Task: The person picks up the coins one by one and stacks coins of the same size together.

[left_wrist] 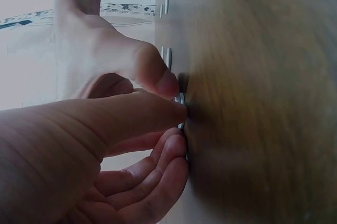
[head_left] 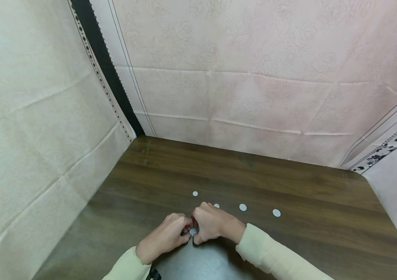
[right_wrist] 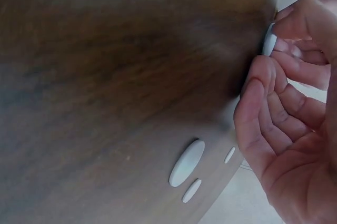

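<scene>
A flat white disc point(head_left: 193, 231) lies at the wooden tabletop between the two hands. My left hand point(head_left: 169, 235) comes in from the lower left, thumb and curled fingers at the disc's edge. From the other side my right hand point(head_left: 215, 223) holds its bent fingers and thumb at the same disc. In the right wrist view the disc point(right_wrist: 269, 39) shows edge-on between the fingertips of both hands, close to the table surface. Fingers hide much of it in the left wrist view, where the left thumb point(left_wrist: 158, 110) lies over it.
More white discs lie on the wooden table point(head_left: 310, 241) beyond the hands: a small one point(head_left: 195, 193), one partly hidden by the right hand point(head_left: 216, 205), and two larger ones to the right point(head_left: 243, 207). Patterned cloth point(head_left: 247, 77) hangs along the back and sides.
</scene>
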Demonstrator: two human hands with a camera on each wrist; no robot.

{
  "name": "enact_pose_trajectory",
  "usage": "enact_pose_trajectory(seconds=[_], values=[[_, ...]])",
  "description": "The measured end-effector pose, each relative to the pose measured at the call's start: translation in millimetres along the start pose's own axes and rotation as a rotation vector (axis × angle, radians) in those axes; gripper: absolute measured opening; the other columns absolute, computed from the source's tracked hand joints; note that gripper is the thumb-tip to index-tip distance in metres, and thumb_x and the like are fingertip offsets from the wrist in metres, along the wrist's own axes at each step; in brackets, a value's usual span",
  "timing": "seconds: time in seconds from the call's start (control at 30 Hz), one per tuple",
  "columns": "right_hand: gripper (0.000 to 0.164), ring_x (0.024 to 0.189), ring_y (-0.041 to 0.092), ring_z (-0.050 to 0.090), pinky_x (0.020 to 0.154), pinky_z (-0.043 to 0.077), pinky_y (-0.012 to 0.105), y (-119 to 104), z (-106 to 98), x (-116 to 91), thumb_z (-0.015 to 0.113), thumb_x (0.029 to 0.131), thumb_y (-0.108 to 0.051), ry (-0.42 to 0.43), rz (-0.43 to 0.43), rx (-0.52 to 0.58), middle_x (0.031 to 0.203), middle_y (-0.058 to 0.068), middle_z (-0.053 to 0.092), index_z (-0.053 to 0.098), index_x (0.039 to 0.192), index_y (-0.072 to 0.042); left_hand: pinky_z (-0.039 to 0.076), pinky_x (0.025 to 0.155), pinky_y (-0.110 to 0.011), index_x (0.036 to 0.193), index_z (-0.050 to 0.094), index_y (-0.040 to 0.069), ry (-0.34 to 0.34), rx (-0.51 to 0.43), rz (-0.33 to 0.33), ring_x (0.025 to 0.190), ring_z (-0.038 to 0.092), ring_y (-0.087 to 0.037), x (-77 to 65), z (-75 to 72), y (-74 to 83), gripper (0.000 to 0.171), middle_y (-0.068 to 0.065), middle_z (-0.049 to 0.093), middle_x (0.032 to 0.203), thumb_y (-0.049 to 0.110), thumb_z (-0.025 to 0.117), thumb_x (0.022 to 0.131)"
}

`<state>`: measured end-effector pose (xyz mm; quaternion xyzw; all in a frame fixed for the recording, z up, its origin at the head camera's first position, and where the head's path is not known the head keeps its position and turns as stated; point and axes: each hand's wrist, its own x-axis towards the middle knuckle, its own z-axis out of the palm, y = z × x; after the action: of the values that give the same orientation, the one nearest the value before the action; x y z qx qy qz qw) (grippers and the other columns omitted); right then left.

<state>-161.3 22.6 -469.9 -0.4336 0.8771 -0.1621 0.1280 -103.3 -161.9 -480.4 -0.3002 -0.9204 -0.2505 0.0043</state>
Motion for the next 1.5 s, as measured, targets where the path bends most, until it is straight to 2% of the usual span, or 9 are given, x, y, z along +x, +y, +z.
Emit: enact_pose_trajectory(seconds=[0.1, 0.23, 0.4, 0.67, 0.9, 1.23, 1.5], values=[[0.024, 0.045, -0.004, 0.039, 0.044, 0.034, 0.016, 0.2, -1.7, -1.2, 0.083, 0.070, -0.021, -0.012, 0.022, 0.041, 0.054, -0.018, 0.046, 0.060, 0.063, -0.023, 0.036, 0.059, -0.016, 0.071, 0.059, 0.014, 0.000, -0.001, -0.002, 0.063, 0.038, 0.004, 0.5, -0.2, 0.4, 0.027, 0.005, 0.053, 0.065, 0.000, 0.079, 0.081], [0.016, 0.053, -0.005, 0.051, 0.050, 0.043, 0.014, 1.2, -4.0, -3.3, 0.084, 0.072, -0.016, -0.042, 0.035, 0.092, 0.064, -0.015, 0.060, 0.068, 0.074, -0.018, 0.037, 0.059, -0.017, 0.072, 0.060, 0.014, -0.008, -0.004, -0.013, 0.064, 0.039, 0.003, 0.5, -0.7, 0.5, 0.026, 0.005, 0.052, 0.066, 0.000, 0.080, 0.082], [0.015, 0.063, -0.007, 0.057, 0.059, 0.049, 0.012, 3.3, -4.8, -5.9, 0.083, 0.072, -0.009, -0.042, 0.029, 0.128, 0.074, -0.010, 0.070, 0.073, 0.082, -0.013, 0.038, 0.059, -0.017, 0.074, 0.061, 0.014, -0.017, -0.009, -0.026, 0.065, 0.039, 0.003, 0.2, -1.0, 0.2, 0.025, 0.005, 0.052, 0.067, 0.001, 0.080, 0.083], [0.012, 0.066, -0.007, 0.056, 0.062, 0.048, 0.012, 4.3, -5.9, -8.3, 0.082, 0.074, -0.008, -0.048, 0.024, 0.133, 0.075, -0.009, 0.070, 0.074, 0.082, -0.013, 0.038, 0.060, -0.017, 0.074, 0.062, 0.014, -0.013, -0.015, -0.021, 0.065, 0.040, 0.003, 0.9, -0.5, -0.1, 0.025, 0.005, 0.053, 0.067, 0.001, 0.081, 0.082], [0.010, 0.065, -0.009, 0.057, 0.062, 0.049, 0.011, 7.3, -4.6, -9.6, 0.079, 0.074, -0.007, -0.039, 0.004, 0.167, 0.075, -0.007, 0.074, 0.075, 0.082, -0.011, 0.040, 0.060, -0.017, 0.075, 0.063, 0.013, 0.005, 0.017, -0.018, 0.066, 0.043, 0.003, 1.2, 0.6, 0.1, 0.022, 0.004, 0.056, 0.069, 0.003, 0.082, 0.082], [0.008, 0.065, -0.010, 0.058, 0.063, 0.049, 0.011, 9.9, -3.4, -11.2, 0.080, 0.080, -0.008, -0.040, -0.013, 0.188, 0.072, -0.013, 0.069, 0.074, 0.082, -0.013, 0.040, 0.061, -0.016, 0.076, 0.064, 0.012, 0.012, 0.020, -0.011, 0.066, 0.044, 0.004, 1.1, 1.6, 0.1, 0.020, 0.004, 0.058, 0.070, 0.003, 0.082, 0.080], [0.008, 0.066, -0.009, 0.058, 0.063, 0.050, 0.011, 9.7, -3.6, -12.8, 0.080, 0.084, -0.009, -0.051, -0.018, 0.207, 0.073, -0.013, 0.068, 0.073, 0.084, -0.012, 0.042, 0.061, -0.016, 0.077, 0.064, 0.012, -0.002, -0.003, -0.024, 0.067, 0.044, 0.004, 0.9, 0.1, 1.5, 0.020, 0.003, 0.059, 0.071, 0.002, 0.081, 0.080]])
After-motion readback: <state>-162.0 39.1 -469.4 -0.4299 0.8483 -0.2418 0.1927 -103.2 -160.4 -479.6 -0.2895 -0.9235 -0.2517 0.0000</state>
